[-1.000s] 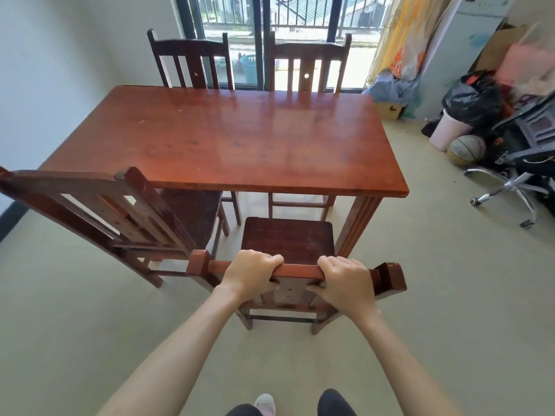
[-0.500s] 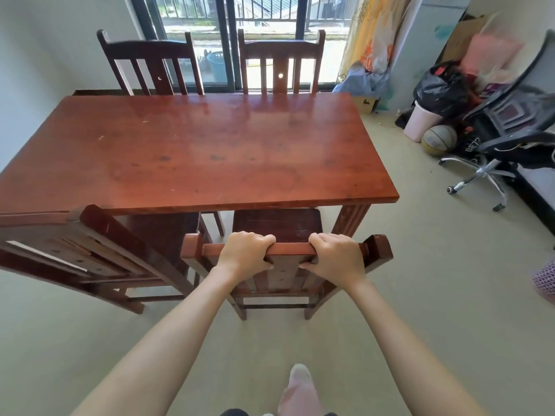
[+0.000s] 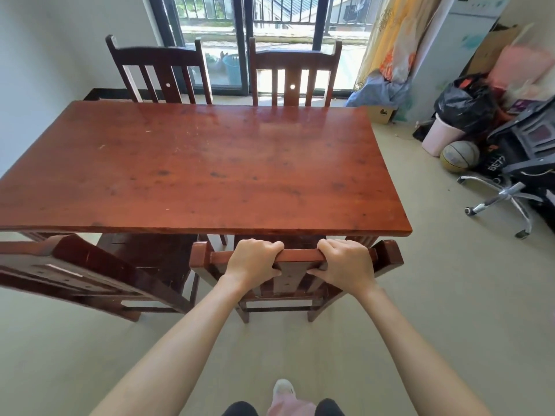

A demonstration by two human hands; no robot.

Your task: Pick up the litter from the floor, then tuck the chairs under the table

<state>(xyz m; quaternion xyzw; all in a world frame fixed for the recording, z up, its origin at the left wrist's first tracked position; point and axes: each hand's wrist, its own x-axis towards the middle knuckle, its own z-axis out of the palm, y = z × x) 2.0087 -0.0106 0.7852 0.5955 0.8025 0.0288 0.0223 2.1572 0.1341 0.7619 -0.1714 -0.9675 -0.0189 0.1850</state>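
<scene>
A red-brown wooden table [image 3: 210, 163] fills the middle of the view. My left hand [image 3: 252, 261] and my right hand [image 3: 345, 262] both grip the top rail of a wooden chair [image 3: 387, 255] at the table's near edge. Its seat is almost wholly hidden under the tabletop. To its left a second chair [image 3: 90, 271] stands at an angle, its seat partly under the table. Two more chairs [image 3: 162, 70] [image 3: 295, 70] stand at the far side with their backs rising above the tabletop. I see no litter on the floor near me.
At the right are an office chair [image 3: 510, 187] on a star base, a basketball [image 3: 459, 156], a pink bin [image 3: 441, 136] with a black bag and piled boxes. Glass doors [image 3: 246, 40] and a curtain lie behind the table. Bare beige floor lies around my feet.
The chair in my hands has slid forward, so its seat has gone under the tabletop. I have stepped closer to the table.
</scene>
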